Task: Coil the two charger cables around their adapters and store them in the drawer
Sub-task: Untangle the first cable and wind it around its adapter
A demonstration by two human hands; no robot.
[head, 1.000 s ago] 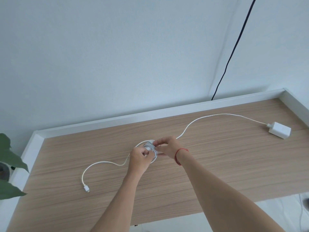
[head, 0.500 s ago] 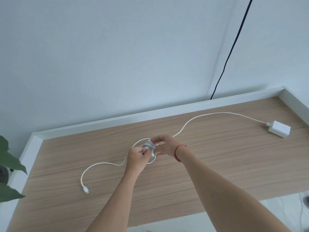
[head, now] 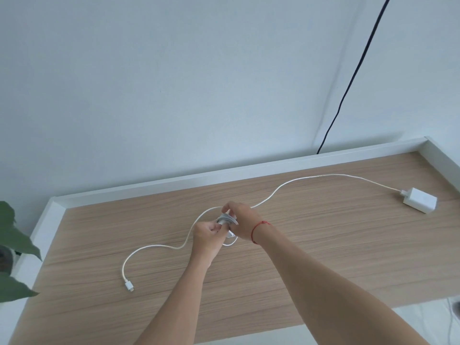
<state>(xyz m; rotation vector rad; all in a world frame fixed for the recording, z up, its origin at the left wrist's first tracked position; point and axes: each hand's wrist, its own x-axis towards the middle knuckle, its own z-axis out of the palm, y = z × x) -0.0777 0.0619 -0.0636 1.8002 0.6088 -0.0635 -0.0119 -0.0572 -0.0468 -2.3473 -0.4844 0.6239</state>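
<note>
Over the middle of the wooden desk [head: 311,245] both hands hold a small grey-white charger bundle [head: 227,218], an adapter with cable wound round it. My left hand [head: 206,236] pinches its near end. My right hand [head: 242,222], with a red string at the wrist, curls its fingers over the top of the coil. A short loop of cable [head: 230,243] hangs beneath the hands. A second white adapter [head: 420,200] lies at the far right; its long cable [head: 286,186] snakes across the desk behind the hands to a plug [head: 129,286] at the left.
A white raised rim [head: 224,174] borders the desk at the back and sides. Green plant leaves [head: 15,237] reach in at the left edge. A black cord [head: 353,78] runs down the wall behind the desk. No drawer is in view.
My right hand's fingers have shifted over the top of the bundle while the left keeps its pinch. The second charger on the desk has not moved.
</note>
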